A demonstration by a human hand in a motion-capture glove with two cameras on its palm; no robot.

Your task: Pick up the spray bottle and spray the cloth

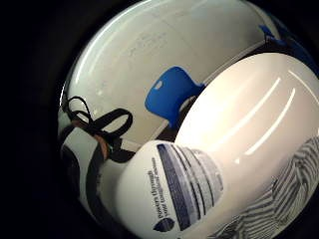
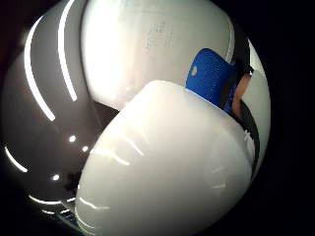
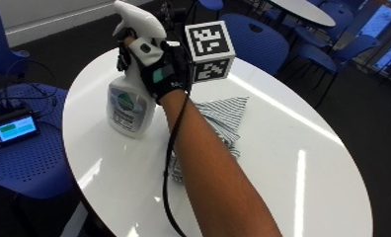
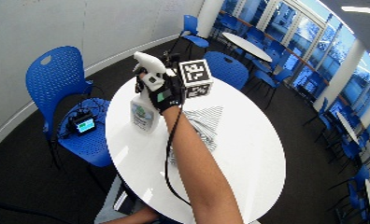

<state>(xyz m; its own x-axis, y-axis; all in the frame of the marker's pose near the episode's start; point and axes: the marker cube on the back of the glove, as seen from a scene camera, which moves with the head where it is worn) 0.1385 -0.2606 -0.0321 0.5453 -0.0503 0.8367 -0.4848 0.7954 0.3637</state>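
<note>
1. A person reaches an arm across a round white table [image 3: 300,163], and the gloved right hand [image 3: 161,69] is wrapped around the neck of a white spray bottle [image 3: 131,106], just under its trigger head.
2. The fingers are curled round that neck and hold the bottle; I cannot make out whether one of them lies on the trigger.
3. The bottle is upright, with its base at or just above the table top near the table's edge. From this side I cannot tell whether it still touches the surface.
4. The white spray head [image 3: 137,19] sits above the hand and points away from the person's body.
5. A label with a green and blue mark faces outward on the bottle's lower body; in the little finger side palm view the same label [image 1: 187,186] shows dark stripes and small print that is too small to read.
6. A striped grey and white cloth [image 3: 225,118] lies crumpled on the table just beside the bottle, and the forearm passes over part of it. A corner of the cloth [image 1: 291,184] also shows past the bottle's body in the little finger side palm view.
7. In the thumb side palm view the bottle's smooth white body [image 2: 167,167] fills most of the frame, close against the palm.
8. A blue chair [image 4: 64,79] stands beside the table; on the seat of it rests a small device with a lit screen [image 3: 15,129].
</note>
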